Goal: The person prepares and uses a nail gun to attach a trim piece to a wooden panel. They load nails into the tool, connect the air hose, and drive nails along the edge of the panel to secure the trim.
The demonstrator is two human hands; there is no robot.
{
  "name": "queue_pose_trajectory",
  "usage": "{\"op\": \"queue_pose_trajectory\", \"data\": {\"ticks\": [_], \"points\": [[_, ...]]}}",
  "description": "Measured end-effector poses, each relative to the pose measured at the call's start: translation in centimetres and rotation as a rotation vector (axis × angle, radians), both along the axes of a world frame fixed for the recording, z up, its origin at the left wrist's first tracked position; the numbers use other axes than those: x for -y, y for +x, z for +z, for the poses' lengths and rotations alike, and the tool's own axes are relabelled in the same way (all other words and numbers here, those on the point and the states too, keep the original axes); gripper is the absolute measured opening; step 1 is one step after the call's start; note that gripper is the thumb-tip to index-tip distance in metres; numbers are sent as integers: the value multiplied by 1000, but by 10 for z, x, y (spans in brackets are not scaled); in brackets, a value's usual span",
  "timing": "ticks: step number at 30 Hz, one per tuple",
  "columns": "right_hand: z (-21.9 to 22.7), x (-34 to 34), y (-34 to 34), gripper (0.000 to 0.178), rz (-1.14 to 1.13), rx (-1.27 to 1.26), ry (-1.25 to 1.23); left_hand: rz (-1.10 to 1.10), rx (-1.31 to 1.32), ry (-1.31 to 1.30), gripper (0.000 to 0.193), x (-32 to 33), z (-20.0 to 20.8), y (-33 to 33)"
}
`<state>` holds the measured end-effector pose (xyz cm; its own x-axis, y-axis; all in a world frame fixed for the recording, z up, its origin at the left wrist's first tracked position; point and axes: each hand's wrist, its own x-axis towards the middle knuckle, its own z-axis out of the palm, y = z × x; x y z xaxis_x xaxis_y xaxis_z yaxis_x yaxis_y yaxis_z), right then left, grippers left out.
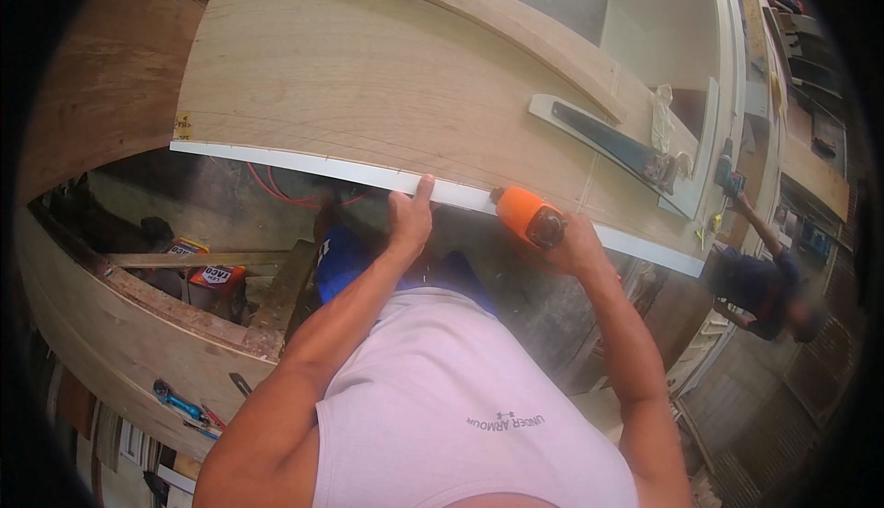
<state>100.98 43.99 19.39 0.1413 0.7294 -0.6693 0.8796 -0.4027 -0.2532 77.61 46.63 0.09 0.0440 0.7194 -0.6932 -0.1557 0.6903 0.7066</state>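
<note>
A large light plywood panel (368,75) lies flat in front of me, with a narrow white strip (304,163) running along its near edge. My left hand (411,218) pinches this edge near its middle; the thumb is on top and the fingers are against the strip. My right hand (575,245) is wrapped around an orange nail gun (525,213) with a black round end cap. Its dark nose is at the panel's edge, just right of my left hand. The grip is mostly hidden by my fingers.
A long wooden batten (479,11) and a handsaw (599,135) lie on the panel. White cabinet parts (663,20) stand beyond. At left is a wooden frame (147,342) with containers inside. A co-worker (764,287) holds a drill at far right. A red hose (267,186) hangs below.
</note>
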Motion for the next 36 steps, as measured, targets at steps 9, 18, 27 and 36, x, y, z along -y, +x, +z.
{"op": "queue_pose_trajectory", "data": {"ticks": [9, 18, 27, 36], "points": [[12, 19, 25, 30, -111, -161, 219, 75, 77, -14, 29, 0, -18, 3], [30, 64, 86, 36, -60, -5, 130, 147, 227, -111, 29, -5, 21, 8], [1, 35, 50, 31, 0, -58, 125, 146, 272, -89, 28, 1, 22, 18], [-4, 21, 48, 22, 58, -4, 57, 147, 234, -127, 30, -2, 28, 19]]}}
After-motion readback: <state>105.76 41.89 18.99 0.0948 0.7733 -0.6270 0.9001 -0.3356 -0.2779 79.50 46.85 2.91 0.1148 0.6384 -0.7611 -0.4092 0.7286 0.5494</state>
